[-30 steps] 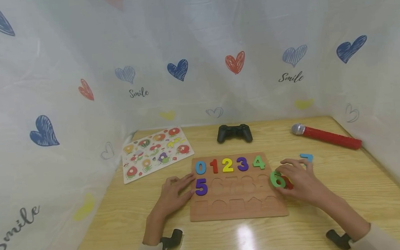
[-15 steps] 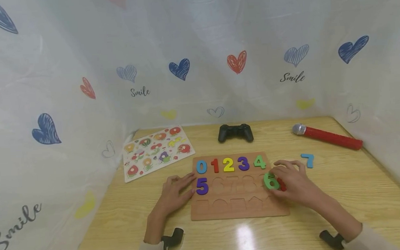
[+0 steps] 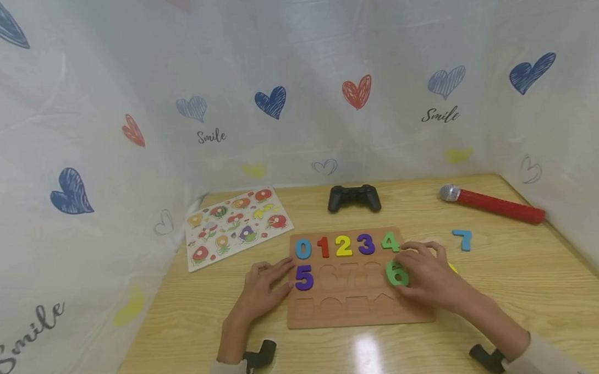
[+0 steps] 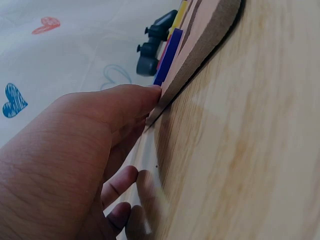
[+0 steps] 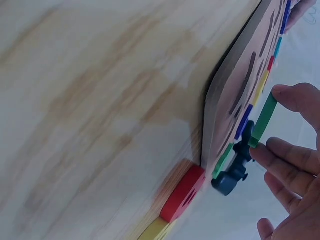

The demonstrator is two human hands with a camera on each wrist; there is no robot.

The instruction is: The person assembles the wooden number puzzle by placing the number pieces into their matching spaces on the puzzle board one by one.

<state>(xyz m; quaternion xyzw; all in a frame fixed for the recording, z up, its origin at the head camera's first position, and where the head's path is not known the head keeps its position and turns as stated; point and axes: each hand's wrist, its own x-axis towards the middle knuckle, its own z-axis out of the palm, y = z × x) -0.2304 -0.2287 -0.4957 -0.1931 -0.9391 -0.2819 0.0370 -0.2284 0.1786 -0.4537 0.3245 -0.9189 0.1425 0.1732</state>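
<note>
My right hand [image 3: 433, 278] pinches a green number 6 [image 3: 396, 274] by its edges, above the right part of a wooden number puzzle board [image 3: 358, 317]. From the right wrist, the green piece [image 5: 264, 119] stands off the board between thumb and fingertips. My left hand [image 3: 262, 290] rests at the board's left edge, thumb and index finger touching it beside the purple 5 [image 3: 304, 277]. Along the top row sit a blue 0 [image 3: 303, 248], a red 1 [image 3: 323, 246], a yellow 2 [image 3: 343, 246], a purple 3 [image 3: 366, 244] and a green 4 [image 3: 390, 242].
Right of the board lies a blue 7 [image 3: 463, 239]. A red piece [image 5: 182, 192] and a yellow piece [image 5: 156, 230] lie by the board's right side. Farther back are a fruit puzzle [image 3: 239, 227], a black game controller [image 3: 354, 198] and a red microphone [image 3: 498, 206].
My right hand has carried the green 6 leftward from beyond the board's right edge to over the board. The blue 7 has come fully into sight. My left hand stays at the board's edge.
</note>
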